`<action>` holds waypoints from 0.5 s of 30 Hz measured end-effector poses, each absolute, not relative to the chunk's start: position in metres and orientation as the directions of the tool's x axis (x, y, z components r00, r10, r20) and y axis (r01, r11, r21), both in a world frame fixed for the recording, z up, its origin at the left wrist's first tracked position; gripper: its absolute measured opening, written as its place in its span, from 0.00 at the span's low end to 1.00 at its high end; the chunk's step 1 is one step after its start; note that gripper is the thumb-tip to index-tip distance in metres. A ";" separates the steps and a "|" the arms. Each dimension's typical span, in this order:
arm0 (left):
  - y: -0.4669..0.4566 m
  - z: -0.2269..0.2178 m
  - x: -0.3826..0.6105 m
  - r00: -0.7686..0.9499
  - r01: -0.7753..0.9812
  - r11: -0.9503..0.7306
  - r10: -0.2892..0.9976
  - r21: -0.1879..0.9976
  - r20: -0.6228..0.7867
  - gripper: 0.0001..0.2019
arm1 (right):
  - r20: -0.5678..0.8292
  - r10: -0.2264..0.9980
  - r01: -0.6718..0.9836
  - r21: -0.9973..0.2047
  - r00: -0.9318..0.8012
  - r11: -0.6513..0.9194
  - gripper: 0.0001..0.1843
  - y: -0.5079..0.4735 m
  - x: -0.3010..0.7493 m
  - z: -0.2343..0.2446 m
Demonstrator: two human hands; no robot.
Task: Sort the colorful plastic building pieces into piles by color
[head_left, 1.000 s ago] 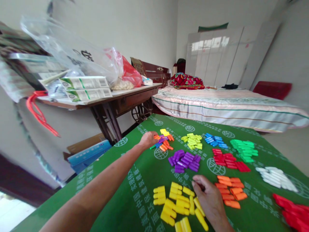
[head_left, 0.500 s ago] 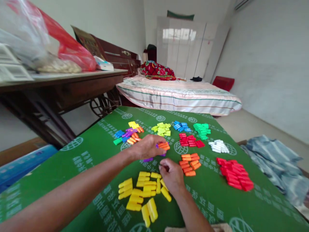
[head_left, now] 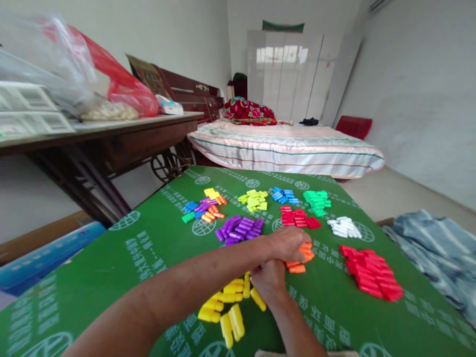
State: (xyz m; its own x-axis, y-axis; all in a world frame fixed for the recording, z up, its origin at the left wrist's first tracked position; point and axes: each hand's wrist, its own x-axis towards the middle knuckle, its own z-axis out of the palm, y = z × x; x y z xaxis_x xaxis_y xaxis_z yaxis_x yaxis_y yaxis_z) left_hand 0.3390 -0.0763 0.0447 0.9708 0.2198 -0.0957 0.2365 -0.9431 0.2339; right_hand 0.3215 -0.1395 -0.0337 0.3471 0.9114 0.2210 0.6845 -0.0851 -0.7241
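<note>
My left hand [head_left: 292,243] reaches across to the pile of small orange plastic caps [head_left: 296,269]. Its fingers are closed around orange caps at the pile's top. Under the left wrist, my right hand [head_left: 270,280] is curled; its fingertips are hidden, so anything in them cannot be made out. Just left of the right hand lie loose yellow caps [head_left: 233,320], partly covered by my left forearm. Purple caps [head_left: 240,229] form a heap beyond that forearm. Red caps [head_left: 297,217] lie just past the left hand.
The green table [head_left: 148,267] also bears lime caps [head_left: 253,200], blue caps [head_left: 284,195], green caps [head_left: 317,201], white caps [head_left: 344,227], a larger red pile [head_left: 372,272] and a mixed-colour pile [head_left: 206,206]. A bed [head_left: 286,148] stands behind; a cluttered desk [head_left: 141,125] is at left.
My left hand has moved right, with orange caps, from over the purple heap to the orange pile, uncovering the purple caps. The right hand now lies under the left wrist. The view has shifted slightly.
</note>
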 end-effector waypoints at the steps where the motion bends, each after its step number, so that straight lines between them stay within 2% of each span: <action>1: -0.074 0.044 0.336 0.972 0.233 -0.939 0.219 0.255 -0.081 0.15 | 0.192 0.916 0.684 -0.721 0.352 -0.111 0.11 -0.140 0.322 -0.032; 4: -0.058 0.048 0.320 0.968 0.239 -0.920 0.253 0.312 0.004 0.16 | 0.167 0.928 0.670 -0.735 0.332 -0.108 0.11 -0.143 0.322 -0.028; 7: -0.031 0.061 0.289 0.908 0.353 -0.875 0.406 0.330 0.106 0.14 | 0.187 0.935 0.616 -0.787 0.302 -0.041 0.10 -0.146 0.322 -0.028; 11: 0.011 0.084 0.230 0.708 0.677 -0.703 0.703 0.216 0.070 0.11 | 0.158 0.944 0.579 -0.814 0.291 -0.042 0.09 -0.146 0.323 -0.033; 15: 0.038 0.094 0.172 0.616 0.781 -0.616 0.787 0.101 0.030 0.10 | 0.128 0.949 0.568 -0.821 0.287 -0.061 0.09 -0.145 0.323 -0.037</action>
State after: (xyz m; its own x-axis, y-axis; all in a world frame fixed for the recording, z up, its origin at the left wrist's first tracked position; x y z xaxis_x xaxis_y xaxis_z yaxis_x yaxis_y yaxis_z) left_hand 0.1724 0.0375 0.0941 0.6163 0.7870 0.0298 0.7815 -0.6158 0.1009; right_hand 0.3235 -0.1451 -0.0367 0.2867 0.9495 0.1278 0.5677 -0.0609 -0.8210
